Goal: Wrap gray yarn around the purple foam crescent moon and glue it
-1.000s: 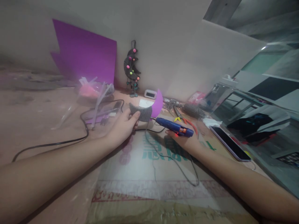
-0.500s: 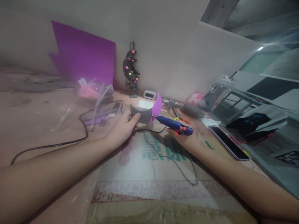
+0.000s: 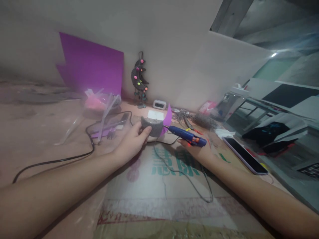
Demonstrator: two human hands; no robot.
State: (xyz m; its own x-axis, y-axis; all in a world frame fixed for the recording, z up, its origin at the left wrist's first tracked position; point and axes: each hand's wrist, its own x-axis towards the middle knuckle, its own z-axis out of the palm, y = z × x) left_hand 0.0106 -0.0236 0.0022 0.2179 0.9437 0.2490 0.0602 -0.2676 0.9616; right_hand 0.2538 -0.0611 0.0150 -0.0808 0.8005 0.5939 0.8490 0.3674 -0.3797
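My left hand (image 3: 137, 136) pinches a crescent shape between thumb and fingers. Grey yarn wrapping (image 3: 155, 127) covers its near part, while a bare purple tip (image 3: 168, 114) curves up at the right. A blue hot glue gun (image 3: 185, 134) is in my right hand (image 3: 195, 147), its metal nozzle at the edge of the grey wrapping, where it meets the purple. A red light glows on the gun's underside. From the crescent a loose grey strand (image 3: 171, 168) loops down over the printed cardboard (image 3: 139, 199).
A finished-looking dark crescent with coloured pompoms (image 3: 139, 76) leans on the wall beside purple sheets (image 3: 94, 66). Behind my hands are a small white clock (image 3: 159, 104), pliers (image 3: 188, 122) and grey yarn (image 3: 203, 120). A phone (image 3: 245, 156) lies right; a black cable (image 3: 57, 160) crosses left.
The view has tilted slightly, so everything sits a little lower. The crescent has turned a little in my left hand, and the glue gun's nozzle stays at the wrapping's edge.
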